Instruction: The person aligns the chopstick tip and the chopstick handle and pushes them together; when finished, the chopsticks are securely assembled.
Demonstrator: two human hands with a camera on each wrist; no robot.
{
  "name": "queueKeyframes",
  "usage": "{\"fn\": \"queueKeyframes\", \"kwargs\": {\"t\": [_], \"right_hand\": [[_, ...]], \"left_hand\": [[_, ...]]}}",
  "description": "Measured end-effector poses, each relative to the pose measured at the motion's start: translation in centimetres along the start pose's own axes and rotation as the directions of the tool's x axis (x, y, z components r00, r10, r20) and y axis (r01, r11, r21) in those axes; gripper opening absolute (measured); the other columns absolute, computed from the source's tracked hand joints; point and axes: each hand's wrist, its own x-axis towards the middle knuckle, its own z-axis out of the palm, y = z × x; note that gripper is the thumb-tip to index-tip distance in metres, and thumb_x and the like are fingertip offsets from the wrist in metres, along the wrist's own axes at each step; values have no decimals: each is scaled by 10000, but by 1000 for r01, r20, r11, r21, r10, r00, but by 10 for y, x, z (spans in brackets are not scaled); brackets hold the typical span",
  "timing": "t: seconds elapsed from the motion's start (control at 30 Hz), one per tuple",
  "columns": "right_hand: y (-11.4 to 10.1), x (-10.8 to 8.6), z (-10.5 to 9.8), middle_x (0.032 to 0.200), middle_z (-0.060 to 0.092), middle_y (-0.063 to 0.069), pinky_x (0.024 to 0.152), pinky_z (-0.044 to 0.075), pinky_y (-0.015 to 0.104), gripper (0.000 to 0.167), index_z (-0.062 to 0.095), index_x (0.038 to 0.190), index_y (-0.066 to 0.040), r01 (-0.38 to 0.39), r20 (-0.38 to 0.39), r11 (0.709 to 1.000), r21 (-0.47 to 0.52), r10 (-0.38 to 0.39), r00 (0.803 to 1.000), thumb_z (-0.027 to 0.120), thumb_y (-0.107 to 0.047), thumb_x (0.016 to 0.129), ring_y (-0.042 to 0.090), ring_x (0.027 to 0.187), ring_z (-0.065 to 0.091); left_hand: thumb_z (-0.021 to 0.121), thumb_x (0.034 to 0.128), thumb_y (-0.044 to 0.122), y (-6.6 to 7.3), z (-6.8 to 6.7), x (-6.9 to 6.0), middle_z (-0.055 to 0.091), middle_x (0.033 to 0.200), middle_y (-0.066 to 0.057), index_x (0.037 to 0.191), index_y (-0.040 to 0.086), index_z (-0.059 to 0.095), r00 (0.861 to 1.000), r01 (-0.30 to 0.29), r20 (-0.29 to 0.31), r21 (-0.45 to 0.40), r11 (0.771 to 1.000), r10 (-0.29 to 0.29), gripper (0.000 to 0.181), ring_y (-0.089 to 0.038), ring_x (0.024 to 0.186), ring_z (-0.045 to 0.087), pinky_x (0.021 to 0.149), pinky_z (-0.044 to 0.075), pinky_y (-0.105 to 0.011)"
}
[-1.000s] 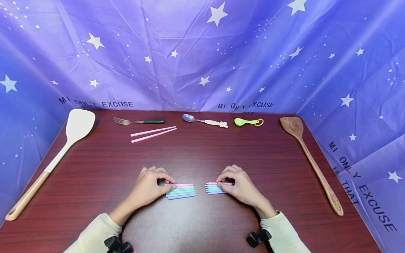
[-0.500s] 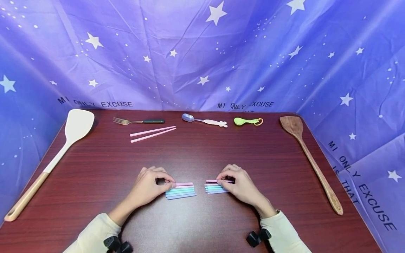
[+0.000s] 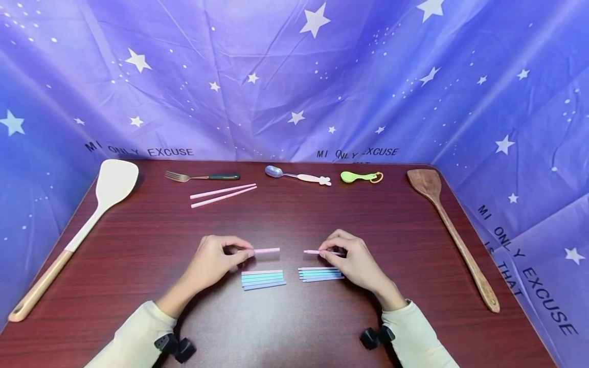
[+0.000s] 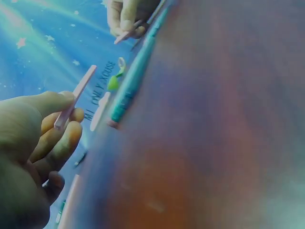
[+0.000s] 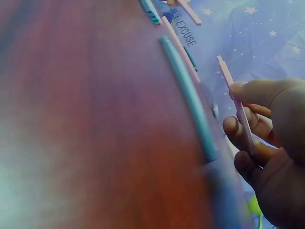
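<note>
Between thumb and fingers my left hand (image 3: 213, 260) pinches a short pink chopstick section (image 3: 267, 251), lifted off the table. Opposite it, my right hand (image 3: 355, 260) pinches another pink chopstick section (image 5: 234, 95), whose narrower stepped end points left. The two held pieces are apart, roughly in line. Just below the left hand's piece lies a row of pink, green and blue chopstick sections (image 3: 263, 279). A similar row (image 3: 317, 275) lies below the right hand, its stepped ends facing left. In the left wrist view the pinched piece (image 4: 76, 98) shows a squarish end.
Along the back of the table (image 3: 294, 214) lie a fork (image 3: 202, 177), two long pink chopsticks (image 3: 223, 195), a purple-bowled spoon (image 3: 298, 176) and a small green spoon (image 3: 361, 177). A white spatula (image 3: 98, 212) lies far left, a wooden spatula (image 3: 448, 230) far right.
Both hands have drawn a pink chopstick section away from their rows, moving up and away from the body. The rows stay where they were.
</note>
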Motion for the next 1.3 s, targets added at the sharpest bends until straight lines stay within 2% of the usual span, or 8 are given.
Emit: {"fn": "queueKeyframes", "kwargs": {"t": [0.23, 0.4, 0.5, 1.0, 1.2, 1.3], "right_hand": [[-10, 18, -7, 892, 672, -72, 689, 499, 231, 95, 783, 936, -201, 14, -45, 1000, 13, -14, 999, 799, -113, 905, 55, 787, 595], [-15, 32, -8, 895, 675, -38, 648, 468, 203, 77, 785, 940, -186, 19, -70, 999, 43, -16, 997, 789, -113, 916, 64, 765, 570], [-19, 38, -8, 899, 675, -35, 637, 458, 205, 72, 785, 944, -186, 24, -83, 998, 63, -19, 996, 786, -118, 920, 70, 757, 562], [-24, 40, -3, 921, 678, -24, 685, 497, 171, 87, 783, 940, -186, 29, -82, 995, 99, -21, 996, 776, -100, 924, 67, 793, 595], [-25, 41, 0, 925, 679, -46, 690, 498, 171, 77, 785, 936, -195, 29, -63, 993, 118, -22, 998, 779, -119, 927, 79, 805, 603], [-26, 41, 1, 922, 679, -45, 694, 496, 165, 80, 784, 936, -195, 31, -57, 992, 125, -24, 998, 782, -116, 924, 82, 805, 605]], "left_hand": [[813, 906, 297, 11, -6, 18, 699, 647, 108, 929, 191, 817, 998, -48, -33, -32, 998, 47, 109, -10, 509, 558, 479, 429, -195], [830, 889, 233, 16, -9, 31, 685, 636, 109, 933, 208, 816, 995, -64, -80, -50, 997, 60, 53, -66, 522, 557, 446, 356, -192], [834, 884, 219, 18, -8, 35, 680, 637, 100, 935, 223, 814, 995, -60, -89, -71, 996, 53, 55, -93, 524, 542, 443, 318, -195], [834, 885, 223, 23, -5, 37, 682, 636, 108, 933, 230, 816, 998, -50, -50, -95, 994, 45, 52, -73, 522, 577, 472, 378, -201], [830, 888, 217, 23, -3, 36, 691, 638, 80, 933, 220, 817, 999, -35, -39, -116, 993, 31, 47, -196, 543, 633, 498, 422, -192], [825, 893, 225, 21, -2, 36, 696, 644, 61, 936, 214, 816, 999, -35, -35, -121, 992, 31, 45, -219, 552, 638, 507, 429, -186]]}}
